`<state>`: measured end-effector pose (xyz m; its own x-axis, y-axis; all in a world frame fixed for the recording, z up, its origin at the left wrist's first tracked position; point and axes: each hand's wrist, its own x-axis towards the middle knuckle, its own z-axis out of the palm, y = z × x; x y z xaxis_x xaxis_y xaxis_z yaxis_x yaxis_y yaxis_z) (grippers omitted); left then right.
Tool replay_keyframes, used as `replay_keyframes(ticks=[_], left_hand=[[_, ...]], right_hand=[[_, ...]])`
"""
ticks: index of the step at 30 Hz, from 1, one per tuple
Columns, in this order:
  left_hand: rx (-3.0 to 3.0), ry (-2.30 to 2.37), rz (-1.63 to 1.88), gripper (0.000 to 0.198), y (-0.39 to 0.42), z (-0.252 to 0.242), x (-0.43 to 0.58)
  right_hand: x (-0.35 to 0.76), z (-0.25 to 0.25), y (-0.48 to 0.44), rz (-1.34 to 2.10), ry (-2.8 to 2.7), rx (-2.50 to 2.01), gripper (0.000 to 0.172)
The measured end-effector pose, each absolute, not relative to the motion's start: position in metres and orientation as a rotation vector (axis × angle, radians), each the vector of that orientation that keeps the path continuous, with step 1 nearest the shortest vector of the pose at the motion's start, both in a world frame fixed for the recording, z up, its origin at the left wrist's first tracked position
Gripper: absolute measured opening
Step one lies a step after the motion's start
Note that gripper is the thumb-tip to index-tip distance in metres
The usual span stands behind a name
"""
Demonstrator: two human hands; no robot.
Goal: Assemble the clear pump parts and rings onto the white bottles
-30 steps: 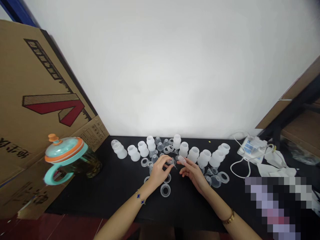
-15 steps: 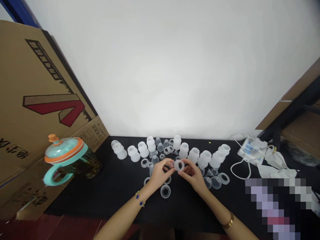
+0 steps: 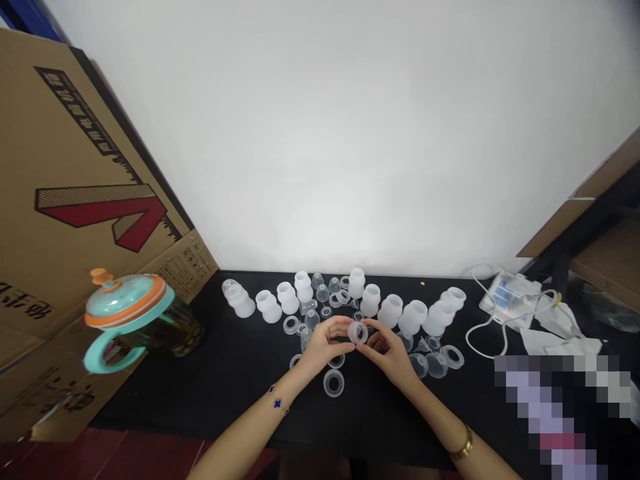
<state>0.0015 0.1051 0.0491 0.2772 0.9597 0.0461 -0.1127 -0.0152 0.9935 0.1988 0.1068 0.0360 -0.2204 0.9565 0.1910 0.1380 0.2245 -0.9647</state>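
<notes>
Between both hands, a little above the black table, is a translucent bottle collar ring [image 3: 358, 332], its round opening facing me. My left hand [image 3: 327, 341] pinches the ring's left side with thumb and fingers. On its right side, my right hand [image 3: 386, 348] grips it the same way. A loose collar ring [image 3: 334, 383] lies on the table just below my left hand. White baby bottles without tops, such as this bottle [image 3: 390, 311], stand in a row behind the hands. Clear domed caps [image 3: 437, 365] and more rings lie scattered around them.
At the left stands a large teal and orange lidded jug [image 3: 127, 303] before a cardboard box [image 3: 90, 200]. A bottle with a clear cap [image 3: 238, 299] stands at the row's left end. A white device with cables [image 3: 505, 300] sits at the right, against a white wall [image 3: 350, 133].
The view has shifted slightly. Both hands still hold the ring, and the left fingers now lie straighter along its upper side.
</notes>
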Motion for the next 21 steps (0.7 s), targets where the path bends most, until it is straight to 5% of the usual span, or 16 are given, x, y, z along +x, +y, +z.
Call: replay_keyframes(ticks=[21], left_hand=[[1.08, 0.857, 0.987, 0.052, 0.1023, 0.0536, 0.0016]], right_hand=[[0.1981, 0.0347, 0.1065, 1.115, -1.584, -1.085, 0.047]])
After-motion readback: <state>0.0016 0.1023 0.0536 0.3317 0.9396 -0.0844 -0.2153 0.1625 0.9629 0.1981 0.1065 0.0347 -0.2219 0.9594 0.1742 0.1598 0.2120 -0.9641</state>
